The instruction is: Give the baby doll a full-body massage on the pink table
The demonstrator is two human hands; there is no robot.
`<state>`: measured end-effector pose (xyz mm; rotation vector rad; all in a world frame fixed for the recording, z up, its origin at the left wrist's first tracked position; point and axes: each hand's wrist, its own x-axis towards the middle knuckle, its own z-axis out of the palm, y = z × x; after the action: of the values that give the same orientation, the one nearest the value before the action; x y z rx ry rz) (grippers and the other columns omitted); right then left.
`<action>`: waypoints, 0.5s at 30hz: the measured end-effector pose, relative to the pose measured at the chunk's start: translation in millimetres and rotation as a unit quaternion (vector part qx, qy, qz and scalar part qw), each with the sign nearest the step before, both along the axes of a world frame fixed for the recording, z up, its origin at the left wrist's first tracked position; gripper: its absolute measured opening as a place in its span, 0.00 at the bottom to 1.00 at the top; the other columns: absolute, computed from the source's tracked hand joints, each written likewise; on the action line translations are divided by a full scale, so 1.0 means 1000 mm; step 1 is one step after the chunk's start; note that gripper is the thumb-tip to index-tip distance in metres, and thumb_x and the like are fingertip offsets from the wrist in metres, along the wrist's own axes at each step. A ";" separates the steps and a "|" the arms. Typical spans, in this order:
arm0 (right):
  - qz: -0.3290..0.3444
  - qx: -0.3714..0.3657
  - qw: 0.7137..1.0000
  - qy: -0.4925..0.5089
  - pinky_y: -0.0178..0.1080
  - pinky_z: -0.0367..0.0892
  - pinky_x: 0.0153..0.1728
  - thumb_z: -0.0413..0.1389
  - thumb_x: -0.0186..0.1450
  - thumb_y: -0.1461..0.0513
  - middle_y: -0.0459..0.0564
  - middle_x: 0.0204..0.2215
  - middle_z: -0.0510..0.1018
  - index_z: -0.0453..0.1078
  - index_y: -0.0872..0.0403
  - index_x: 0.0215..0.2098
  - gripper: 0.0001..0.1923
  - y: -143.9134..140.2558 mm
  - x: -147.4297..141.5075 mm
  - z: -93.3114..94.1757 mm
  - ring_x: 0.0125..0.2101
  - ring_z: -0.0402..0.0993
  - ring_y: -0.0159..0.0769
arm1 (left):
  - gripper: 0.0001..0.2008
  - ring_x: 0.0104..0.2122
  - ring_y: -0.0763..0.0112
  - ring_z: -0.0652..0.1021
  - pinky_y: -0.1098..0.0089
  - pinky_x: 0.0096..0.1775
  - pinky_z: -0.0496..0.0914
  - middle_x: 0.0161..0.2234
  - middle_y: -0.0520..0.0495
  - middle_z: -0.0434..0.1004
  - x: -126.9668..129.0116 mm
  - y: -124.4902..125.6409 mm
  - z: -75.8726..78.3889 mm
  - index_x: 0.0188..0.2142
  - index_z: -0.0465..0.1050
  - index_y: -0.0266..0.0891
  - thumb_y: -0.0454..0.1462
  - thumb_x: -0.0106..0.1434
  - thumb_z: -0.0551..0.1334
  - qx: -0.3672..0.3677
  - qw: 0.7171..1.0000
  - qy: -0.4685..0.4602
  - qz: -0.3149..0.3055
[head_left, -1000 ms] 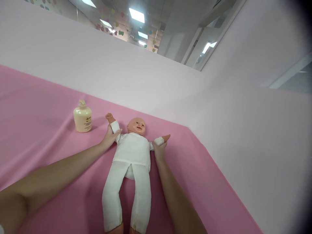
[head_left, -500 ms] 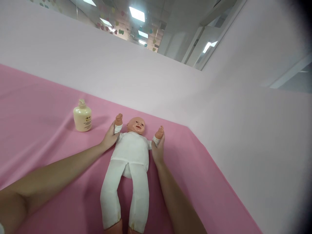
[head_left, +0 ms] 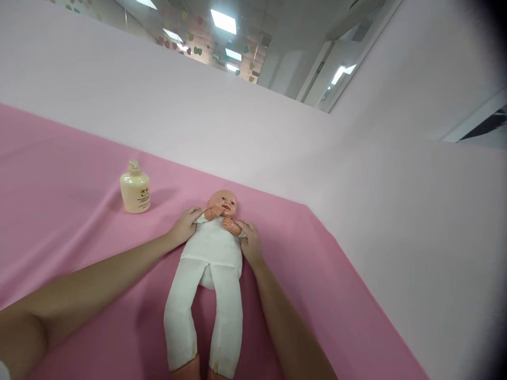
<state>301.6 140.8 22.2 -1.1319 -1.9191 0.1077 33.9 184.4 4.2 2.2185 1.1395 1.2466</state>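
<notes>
A baby doll [head_left: 213, 240] with a bald head and a white cloth body lies on its back on the pink sheet [head_left: 301, 295]. Its forearms are folded in over the upper chest, the hands just below the chin. My left hand [head_left: 185, 226] is closed around the doll's arm at the left of the view. On the other side my right hand [head_left: 251, 244] grips the doll's other arm, fingers over the sleeve. Both my thumbs are mostly hidden.
A cream pump bottle [head_left: 135, 191] stands upright on the sheet, left of the doll. Behind the sheet rises a pale wall [head_left: 253, 137], with a window or mirror [head_left: 237, 47] above it. Another pale wall [head_left: 420, 221] runs along the right.
Both my hands have brought the doll's arms inward, from raised out beside its head to folded over its chest. The doll's body and the bottle have stayed in place.
</notes>
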 end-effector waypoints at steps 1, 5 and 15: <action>-0.001 0.000 1.000 0.000 0.43 0.64 0.57 0.43 0.50 0.75 0.51 0.48 0.74 0.73 0.51 0.51 0.34 0.000 0.000 0.000 0.51 0.68 0.39 | 0.38 0.52 0.60 0.71 0.56 0.56 0.66 0.50 0.42 0.71 0.000 0.001 -0.001 0.61 0.66 0.41 0.21 0.51 0.49 0.001 1.000 0.008 0.001; -0.002 -0.002 1.000 0.006 0.43 0.64 0.57 0.42 0.50 0.75 0.51 0.48 0.74 0.73 0.51 0.51 0.34 0.000 0.000 0.000 0.51 0.68 0.39 | 0.39 0.51 0.61 0.70 0.57 0.56 0.66 0.50 0.42 0.70 -0.002 0.002 -0.002 0.63 0.64 0.42 0.21 0.52 0.49 0.012 0.999 0.034 -0.005; -0.004 -0.002 1.000 0.012 0.43 0.65 0.55 0.42 0.49 0.75 0.50 0.47 0.74 0.74 0.50 0.48 0.34 0.002 0.001 0.000 0.50 0.68 0.39 | 0.39 0.49 0.60 0.70 0.56 0.53 0.68 0.49 0.43 0.71 0.001 0.002 -0.004 0.62 0.66 0.46 0.21 0.52 0.49 0.034 0.997 0.069 0.014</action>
<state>302.7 143.0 22.0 -1.1375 -1.8937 0.1205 34.7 186.2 0.2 2.3786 1.2005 1.1747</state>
